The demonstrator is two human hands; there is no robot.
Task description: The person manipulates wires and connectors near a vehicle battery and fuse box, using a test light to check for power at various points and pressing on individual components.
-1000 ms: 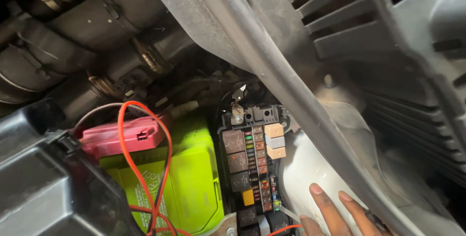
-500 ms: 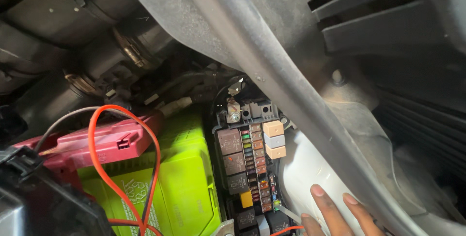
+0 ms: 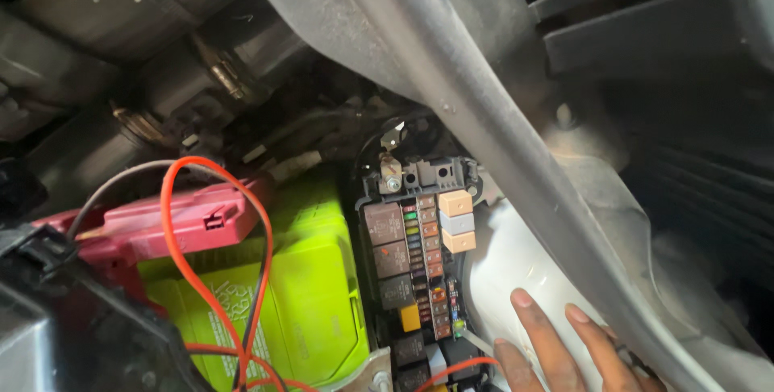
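From the head view, the scene looks down into a car's engine bay. Only one of the hands (image 3: 564,352) shows, at the lower right edge, and with the wrist cut off by the frame I cannot tell for sure whether it is the left or the right. Its fingers (image 3: 538,335) are stretched out flat and slightly spread, resting on a pale grey-white panel (image 3: 516,267); they pinch nothing. The other hand is out of view.

Just beside the fingers, to their left, sits the open fuse box (image 3: 415,271), a black tray packed with dark square relays, a column of small coloured fuses down its middle and a few beige and grey blocks near its upper right corner. The lowest finger lies close to the box's lower right edge, near a thin red wire (image 3: 451,368) that curls out from below; whether it touches the box I cannot tell.

Left of the fuse box stands a bright yellow-green battery (image 3: 310,295), its top partly covered by a red terminal cover (image 3: 161,227). An orange-red cable (image 3: 173,247) loops over both, together with a thin grey wire (image 3: 113,186). A dark plastic housing (image 3: 72,327) fills the lower left corner. Across the top run black hoses with metal clamps (image 3: 222,69), and a wide grey body edge (image 3: 484,118) slants from upper middle down to the right.
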